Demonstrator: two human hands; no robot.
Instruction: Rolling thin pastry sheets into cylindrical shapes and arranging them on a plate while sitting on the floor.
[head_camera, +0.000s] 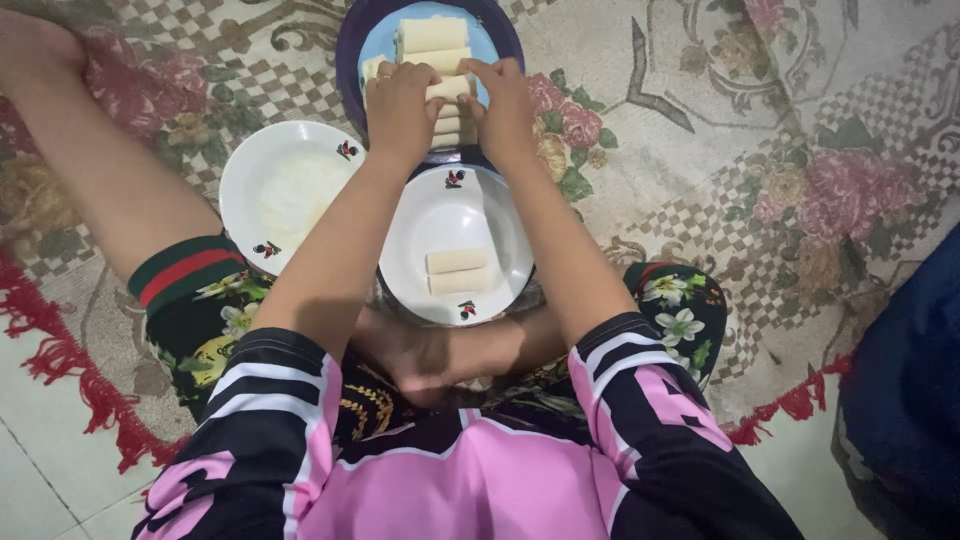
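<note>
My left hand (400, 110) and my right hand (503, 108) both pinch one pale cream roll (447, 88), each at one end. It lies in a row of similar rolls (432, 35) on a blue plate (381, 40) at the top of the view. Closer to me a white plate (455, 205) with small flower prints holds two more rolls (460, 271), side by side. To its left a white bowl (250, 170) holds a whitish liquid (300, 190).
I sit cross-legged on a patterned floral rug (760, 150) with a red fringe (70, 370); white floor tiles (40, 480) lie at lower left. My bare leg (110, 170) stretches to the upper left. A dark blue cloth mass (905, 400) sits at the right edge.
</note>
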